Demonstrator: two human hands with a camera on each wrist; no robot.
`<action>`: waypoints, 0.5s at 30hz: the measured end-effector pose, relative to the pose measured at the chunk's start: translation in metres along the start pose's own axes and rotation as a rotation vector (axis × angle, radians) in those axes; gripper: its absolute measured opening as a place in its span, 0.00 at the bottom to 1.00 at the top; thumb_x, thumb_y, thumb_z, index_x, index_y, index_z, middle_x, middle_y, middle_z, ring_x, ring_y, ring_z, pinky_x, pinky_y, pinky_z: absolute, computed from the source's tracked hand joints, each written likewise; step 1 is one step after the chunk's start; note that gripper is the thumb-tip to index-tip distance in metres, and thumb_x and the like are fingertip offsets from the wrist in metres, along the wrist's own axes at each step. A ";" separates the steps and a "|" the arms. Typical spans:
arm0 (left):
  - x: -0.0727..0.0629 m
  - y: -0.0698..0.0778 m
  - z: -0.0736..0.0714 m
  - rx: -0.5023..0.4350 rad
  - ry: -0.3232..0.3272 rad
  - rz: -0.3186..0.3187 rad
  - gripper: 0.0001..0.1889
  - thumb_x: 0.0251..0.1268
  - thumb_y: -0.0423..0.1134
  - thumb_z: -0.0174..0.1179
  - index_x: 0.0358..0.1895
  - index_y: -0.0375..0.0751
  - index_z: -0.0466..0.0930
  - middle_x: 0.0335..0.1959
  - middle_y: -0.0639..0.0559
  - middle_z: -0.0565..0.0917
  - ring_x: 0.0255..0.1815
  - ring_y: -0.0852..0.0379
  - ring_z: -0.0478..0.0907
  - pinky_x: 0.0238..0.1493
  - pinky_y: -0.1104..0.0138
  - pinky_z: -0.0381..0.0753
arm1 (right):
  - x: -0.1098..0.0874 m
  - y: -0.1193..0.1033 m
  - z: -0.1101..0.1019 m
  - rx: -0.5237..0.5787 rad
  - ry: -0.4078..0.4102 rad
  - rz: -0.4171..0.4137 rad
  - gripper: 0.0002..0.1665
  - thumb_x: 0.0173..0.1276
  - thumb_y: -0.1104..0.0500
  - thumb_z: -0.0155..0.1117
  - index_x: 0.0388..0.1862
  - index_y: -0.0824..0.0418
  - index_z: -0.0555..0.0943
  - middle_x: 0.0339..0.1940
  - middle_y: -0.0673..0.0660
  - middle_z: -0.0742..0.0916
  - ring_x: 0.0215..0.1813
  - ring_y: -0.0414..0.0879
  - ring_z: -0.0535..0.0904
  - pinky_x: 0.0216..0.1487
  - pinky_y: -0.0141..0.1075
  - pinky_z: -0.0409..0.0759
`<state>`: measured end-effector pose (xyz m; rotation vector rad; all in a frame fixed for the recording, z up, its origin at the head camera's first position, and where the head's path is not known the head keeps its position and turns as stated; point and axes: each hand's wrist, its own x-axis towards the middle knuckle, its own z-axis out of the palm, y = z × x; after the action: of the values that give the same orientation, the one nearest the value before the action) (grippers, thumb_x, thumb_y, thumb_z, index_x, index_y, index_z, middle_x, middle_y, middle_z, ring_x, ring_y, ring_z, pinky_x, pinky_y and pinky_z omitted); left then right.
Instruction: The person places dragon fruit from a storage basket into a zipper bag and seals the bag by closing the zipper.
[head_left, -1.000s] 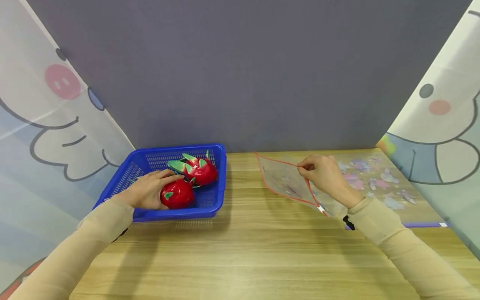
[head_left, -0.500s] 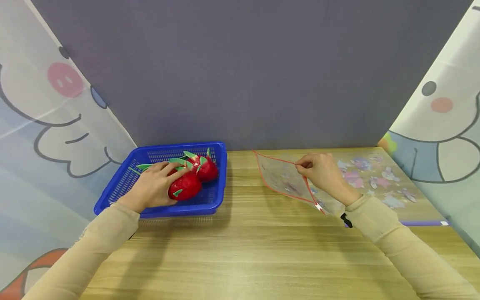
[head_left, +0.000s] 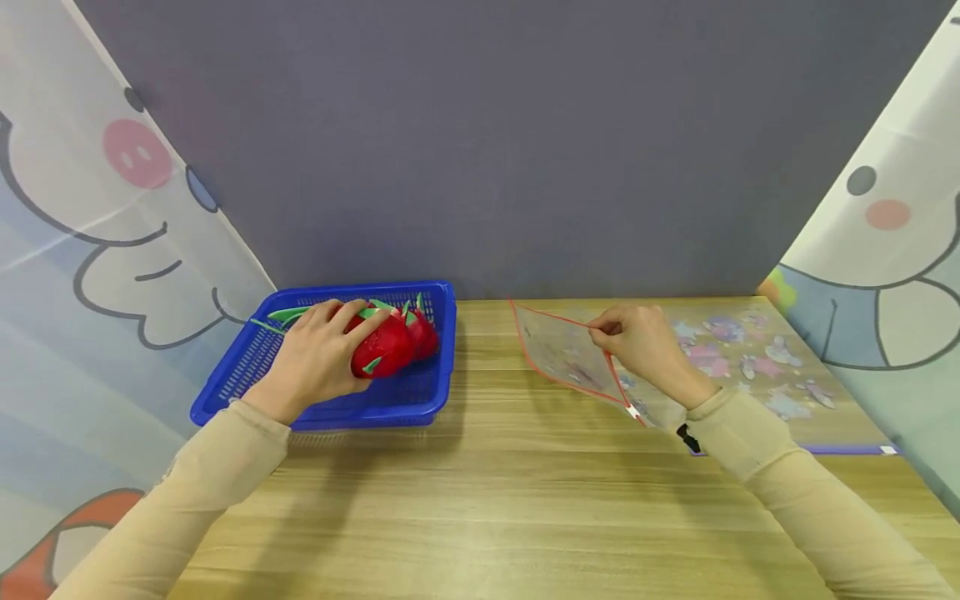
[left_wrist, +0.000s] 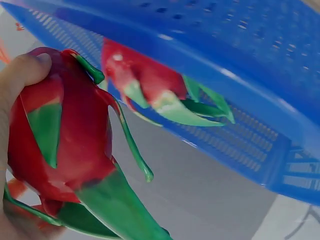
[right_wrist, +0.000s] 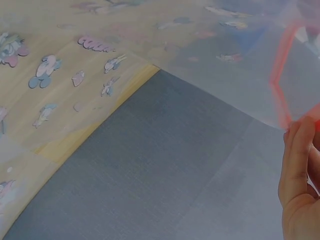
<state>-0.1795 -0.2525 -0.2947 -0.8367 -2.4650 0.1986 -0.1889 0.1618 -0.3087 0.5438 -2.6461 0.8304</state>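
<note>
A red dragon fruit with green leafy scales is gripped by my left hand, raised over the blue plastic basket. In the left wrist view, the thumb presses the red skin of this dragon fruit. Behind it, a second dragon fruit lies in the basket. My right hand pinches the red-edged rim of a clear zip bag, whose mouth stands parted. Fingertips and red edging show at the right of the right wrist view, where the hand is partly cut off.
A second clear bag printed with pastel figures lies flat at the right, with a purple zip strip along its front. The wooden table meets a grey panel behind. Cartoon-printed cloths hang at both sides.
My left hand has lifted the dragon fruit up and slightly to the right from the front of the basket. The right hand keeps its pinch on the bag, almost still.
</note>
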 end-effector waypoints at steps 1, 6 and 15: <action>0.001 0.001 -0.001 0.001 0.007 0.002 0.49 0.20 0.54 0.75 0.61 0.52 0.69 0.53 0.42 0.73 0.48 0.36 0.72 0.51 0.45 0.73 | 0.000 -0.001 0.000 0.002 -0.003 0.002 0.06 0.58 0.66 0.62 0.30 0.63 0.86 0.28 0.58 0.87 0.24 0.44 0.81 0.26 0.35 0.77; 0.005 0.010 -0.007 0.002 0.048 0.018 0.48 0.20 0.53 0.75 0.60 0.51 0.69 0.53 0.42 0.73 0.49 0.36 0.71 0.51 0.46 0.74 | 0.000 -0.003 0.001 0.016 -0.024 0.018 0.06 0.58 0.66 0.62 0.30 0.63 0.86 0.28 0.58 0.87 0.25 0.45 0.82 0.27 0.37 0.79; 0.013 0.028 -0.010 0.009 0.088 0.055 0.48 0.21 0.53 0.75 0.60 0.51 0.69 0.54 0.41 0.74 0.50 0.37 0.72 0.52 0.47 0.74 | 0.000 -0.006 0.001 0.008 -0.027 0.015 0.06 0.59 0.65 0.62 0.31 0.63 0.86 0.27 0.58 0.87 0.25 0.44 0.82 0.27 0.37 0.79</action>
<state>-0.1684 -0.2227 -0.2887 -0.8905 -2.3596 0.1885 -0.1869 0.1566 -0.3067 0.5413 -2.6753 0.8444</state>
